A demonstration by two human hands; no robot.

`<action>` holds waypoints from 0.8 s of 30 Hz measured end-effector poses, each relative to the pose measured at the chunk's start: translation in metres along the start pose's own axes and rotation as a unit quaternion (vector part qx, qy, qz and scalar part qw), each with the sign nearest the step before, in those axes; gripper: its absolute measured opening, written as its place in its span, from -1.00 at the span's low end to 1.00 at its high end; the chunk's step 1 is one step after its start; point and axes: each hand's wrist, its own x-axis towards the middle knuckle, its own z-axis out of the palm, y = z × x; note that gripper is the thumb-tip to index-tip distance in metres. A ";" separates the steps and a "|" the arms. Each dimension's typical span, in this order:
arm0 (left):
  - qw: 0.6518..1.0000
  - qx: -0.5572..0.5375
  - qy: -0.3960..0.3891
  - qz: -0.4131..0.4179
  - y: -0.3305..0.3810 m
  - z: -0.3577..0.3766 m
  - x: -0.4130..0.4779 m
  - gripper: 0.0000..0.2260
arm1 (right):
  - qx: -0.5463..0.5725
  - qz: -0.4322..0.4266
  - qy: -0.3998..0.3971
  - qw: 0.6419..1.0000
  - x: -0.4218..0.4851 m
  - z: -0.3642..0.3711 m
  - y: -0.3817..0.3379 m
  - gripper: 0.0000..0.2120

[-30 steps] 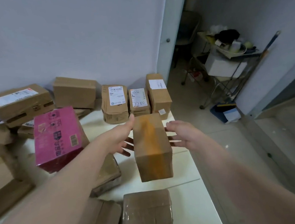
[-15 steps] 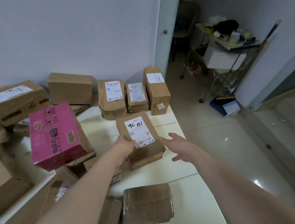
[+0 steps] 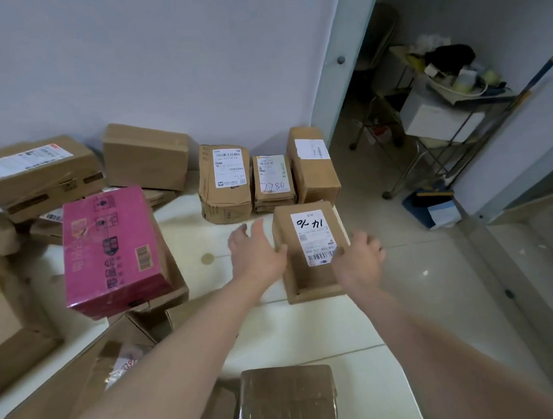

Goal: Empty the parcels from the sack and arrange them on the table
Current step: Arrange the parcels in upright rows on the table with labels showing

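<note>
The labelled parcel [image 3: 309,240] lies just before the row of parcels [image 3: 271,179], left hand [image 3: 255,251] pressing flat-fingered, right hand [image 3: 358,257] curled round its edge, apparently squaring it with that row.

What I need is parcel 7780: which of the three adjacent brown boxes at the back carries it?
The middle brown cardboard box: 7780 handwritten on its label; the taller boxes left and right show print only.
</note>
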 end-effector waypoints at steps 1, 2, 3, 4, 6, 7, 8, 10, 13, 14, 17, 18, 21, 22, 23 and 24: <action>0.997 0.043 0.064 0.000 -0.008 -0.012 0.004 -0.34 | 0.019 -0.050 0.032 0.998 -0.005 0.001 -0.009 -0.60; 0.988 0.090 0.122 -0.010 -0.017 -0.026 0.008 -0.30 | 0.052 -0.092 0.032 0.994 -0.009 0.004 -0.021 -0.63; 0.976 0.128 0.172 -0.029 -0.028 -0.041 0.012 -0.25 | 0.079 -0.125 0.002 0.989 -0.012 0.009 -0.033 -0.65; 0.963 0.158 0.213 -0.056 -0.041 -0.056 0.015 -0.19 | 0.088 -0.152 -0.048 0.983 -0.015 0.014 -0.045 -0.68; 0.940 0.191 0.253 -0.129 -0.069 -0.085 0.018 -0.02 | 0.069 -0.186 -0.175 0.964 -0.028 0.026 -0.068 -0.69; 0.934 0.191 0.246 -0.175 -0.084 -0.098 0.018 0.06 | 0.060 -0.189 -0.244 0.949 -0.038 0.031 -0.078 -0.67; 0.931 0.175 0.228 -0.225 -0.098 -0.108 0.017 0.13 | 0.053 -0.175 -0.319 0.930 -0.049 0.035 -0.084 -0.62; 0.926 0.086 0.181 -0.320 -0.120 -0.125 0.011 0.16 | 0.043 -0.121 -0.472 0.872 -0.074 0.044 -0.092 -0.49; 0.929 -0.014 0.172 -0.326 -0.138 -0.135 0.005 -0.01 | 0.008 -0.157 -0.546 0.823 -0.100 0.053 -0.100 -0.51; 0.935 -0.031 0.185 -0.302 -0.138 -0.138 0.002 -0.06 | 0.001 -0.178 -0.521 0.835 -0.102 0.054 -0.103 -0.53; 0.936 -0.169 0.225 -0.213 -0.132 -0.144 -0.002 -0.14 | 0.035 -0.210 -0.373 0.903 -0.089 0.055 -0.110 -0.59; 0.928 -0.241 0.219 -0.181 -0.124 -0.148 -0.006 -0.20 | 0.088 -0.193 -0.334 0.919 -0.081 0.052 -0.110 -0.65; 0.869 -0.474 0.075 -0.117 -0.097 -0.155 -0.016 -0.62 | 0.266 -0.101 -0.295 0.912 -0.060 0.031 -0.114 -0.76; 0.836 -0.536 -0.010 -0.119 -0.090 -0.155 -0.019 -0.64 | 0.294 -0.082 -0.302 0.903 -0.054 0.024 -0.114 -0.71; 0.800 -0.582 -0.084 -0.118 -0.086 -0.150 -0.023 -0.62 | 0.315 -0.067 -0.320 0.891 -0.050 0.018 -0.114 -0.59; 0.773 -0.607 -0.136 -0.123 -0.081 -0.142 -0.028 -0.61 | 0.328 -0.054 -0.342 0.879 -0.047 0.013 -0.114 -0.45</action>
